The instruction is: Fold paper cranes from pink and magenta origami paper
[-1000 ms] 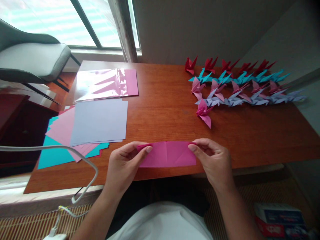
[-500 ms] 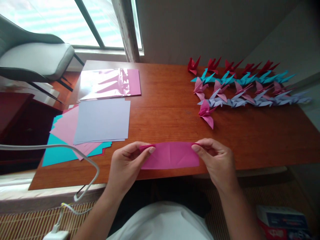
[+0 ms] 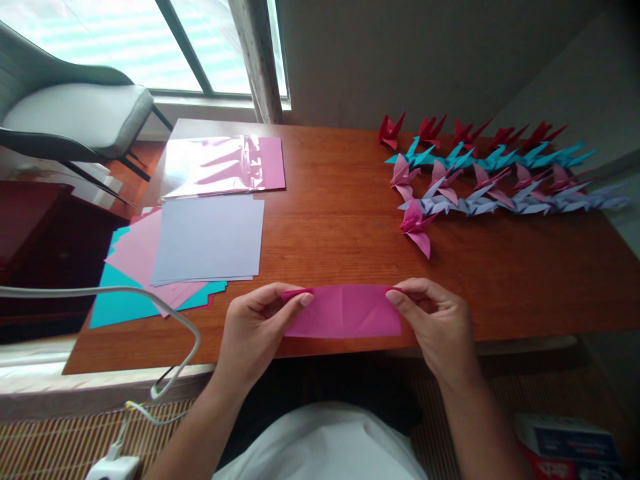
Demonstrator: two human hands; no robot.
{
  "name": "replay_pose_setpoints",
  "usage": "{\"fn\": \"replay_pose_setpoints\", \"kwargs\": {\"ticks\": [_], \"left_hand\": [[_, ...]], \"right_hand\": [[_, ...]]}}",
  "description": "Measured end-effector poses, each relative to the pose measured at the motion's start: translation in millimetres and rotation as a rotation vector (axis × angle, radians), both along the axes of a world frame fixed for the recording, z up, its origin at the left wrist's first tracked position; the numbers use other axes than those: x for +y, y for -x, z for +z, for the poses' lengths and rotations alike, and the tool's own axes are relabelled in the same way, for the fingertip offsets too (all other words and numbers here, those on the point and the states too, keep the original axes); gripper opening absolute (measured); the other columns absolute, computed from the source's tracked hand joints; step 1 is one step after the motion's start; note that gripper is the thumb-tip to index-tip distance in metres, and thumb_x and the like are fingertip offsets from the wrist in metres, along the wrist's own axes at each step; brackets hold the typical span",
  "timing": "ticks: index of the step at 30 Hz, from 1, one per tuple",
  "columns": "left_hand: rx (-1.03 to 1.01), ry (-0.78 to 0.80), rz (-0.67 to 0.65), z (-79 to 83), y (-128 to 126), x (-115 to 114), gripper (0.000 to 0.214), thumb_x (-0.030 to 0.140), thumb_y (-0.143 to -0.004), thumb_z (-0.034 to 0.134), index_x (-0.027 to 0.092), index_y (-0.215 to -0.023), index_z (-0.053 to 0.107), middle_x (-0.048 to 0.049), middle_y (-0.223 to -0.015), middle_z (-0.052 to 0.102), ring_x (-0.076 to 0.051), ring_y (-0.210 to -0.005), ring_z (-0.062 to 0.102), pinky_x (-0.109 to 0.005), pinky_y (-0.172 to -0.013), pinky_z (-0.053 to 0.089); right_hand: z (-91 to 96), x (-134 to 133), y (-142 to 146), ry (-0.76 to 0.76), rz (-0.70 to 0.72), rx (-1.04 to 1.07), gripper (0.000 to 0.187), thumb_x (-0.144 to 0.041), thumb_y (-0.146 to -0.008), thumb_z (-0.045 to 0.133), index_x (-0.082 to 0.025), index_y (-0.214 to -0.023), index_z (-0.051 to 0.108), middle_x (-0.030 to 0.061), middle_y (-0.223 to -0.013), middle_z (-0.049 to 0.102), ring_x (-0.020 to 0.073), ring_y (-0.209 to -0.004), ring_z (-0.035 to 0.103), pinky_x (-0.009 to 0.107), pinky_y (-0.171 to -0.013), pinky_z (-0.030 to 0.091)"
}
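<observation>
A folded sheet of magenta origami paper (image 3: pixel 343 313) is stretched between my hands at the table's front edge. Crease lines run across it, one of them upright near its middle. My left hand (image 3: pixel 260 327) pinches its upper left corner between thumb and fingers. At the upper right corner, my right hand (image 3: pixel 437 320) pinches it the same way. Beyond the right hand stands a single magenta paper crane (image 3: pixel 416 229). Rows of folded cranes lie behind it: lavender (image 3: pixel 480 202), light pink (image 3: pixel 493 183), turquoise (image 3: pixel 457 158) and red (image 3: pixel 430 131).
On the wooden table (image 3: pixel 325 220), lavender sheets (image 3: pixel 207 240) overlap fanned pink and turquoise sheets (image 3: pixel 123 303) at the left. A clear packet of magenta paper (image 3: pixel 273 163) lies behind them. A white cable (image 3: pixel 187 327) loops past the left front corner. A chair (image 3: pixel 75 113) stands by the window.
The whole view has shifted slightly, so the scene sits a little further right. Both hands keep the same pinch on the magenta paper.
</observation>
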State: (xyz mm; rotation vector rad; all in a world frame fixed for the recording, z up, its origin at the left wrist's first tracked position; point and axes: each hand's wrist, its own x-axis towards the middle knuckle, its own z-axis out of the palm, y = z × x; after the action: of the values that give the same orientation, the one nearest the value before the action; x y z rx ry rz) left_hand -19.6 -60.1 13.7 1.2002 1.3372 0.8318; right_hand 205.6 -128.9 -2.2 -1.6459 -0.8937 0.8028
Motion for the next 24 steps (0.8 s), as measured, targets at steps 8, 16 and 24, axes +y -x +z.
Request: {"fn": "replay_pose_setpoints", "kwargs": {"ticks": [8,16,24], "left_hand": [[0.014,-0.003,0.011,-1.5,-0.2,-0.2,0.023,0.040,-0.071,0.085,0.018,-0.072,0.079,-0.0036,-0.069,0.076,-0.016,-0.063,0.068,-0.020,-0.055,0.053],[0.009,-0.018,-0.006,-1.5,0.2,0.1,0.019,0.038,-0.072,0.083,0.019,-0.072,0.079,-0.0025,-0.069,0.076,-0.014,-0.061,0.066,-0.018,-0.054,0.051],[0.028,-0.018,-0.003,-0.6,0.0,0.3,0.022,0.039,-0.072,0.083,0.018,-0.071,0.079,-0.0034,-0.069,0.076,-0.015,-0.061,0.067,-0.020,-0.054,0.052]], "right_hand": [[-0.9,-0.6,-0.6,0.003,-0.004,0.007,0.021,-0.040,-0.074,0.085,-0.022,-0.076,0.076,0.0021,-0.072,0.074,0.0171,-0.066,0.069,0.027,-0.061,0.059],[-1.0,-0.4,-1.1,0.001,-0.001,0.019,0.020,-0.039,-0.074,0.085,-0.022,-0.075,0.075,0.0009,-0.071,0.074,0.0159,-0.065,0.069,0.025,-0.060,0.057],[-1.9,-0.6,-1.6,0.008,0.005,0.014,0.021,-0.041,-0.075,0.084,-0.021,-0.076,0.075,0.0018,-0.072,0.074,0.0168,-0.066,0.070,0.027,-0.061,0.059]]}}
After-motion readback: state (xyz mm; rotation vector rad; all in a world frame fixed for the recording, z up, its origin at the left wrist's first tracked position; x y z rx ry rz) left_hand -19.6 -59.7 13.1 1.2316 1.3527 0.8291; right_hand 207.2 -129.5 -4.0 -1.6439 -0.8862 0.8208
